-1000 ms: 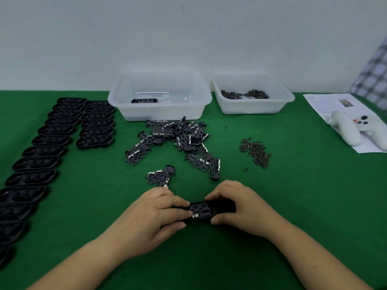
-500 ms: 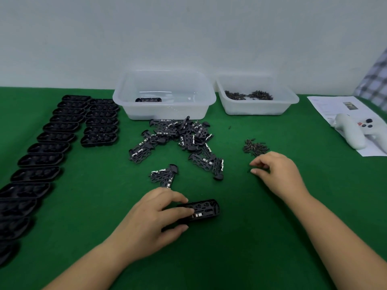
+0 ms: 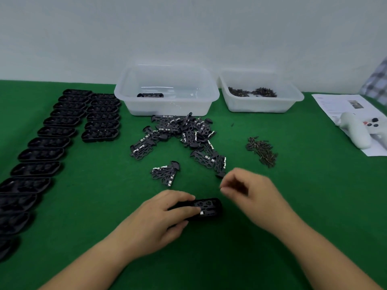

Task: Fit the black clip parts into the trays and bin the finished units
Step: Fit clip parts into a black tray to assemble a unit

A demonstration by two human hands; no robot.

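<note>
Green felt table, pale wall; left hand grips tray; right hand blurred, grip unclear

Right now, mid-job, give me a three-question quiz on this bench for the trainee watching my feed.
1. True or false: the left hand holds the tray with a clip part fitted down on the green table.
2. How many finished units lie in the large clear bin?
A. none
B. one
C. five
3. Fill in: the small bin and the loose pile to the right of the black clip parts both hold small dark ______.

Key:
1. True.
2. B; a single dark unit rests near its left wall.
3. Pins, or similar small fasteners; too small to tell exactly. The blurred right hand may pinch one, but that cannot be told.
</note>
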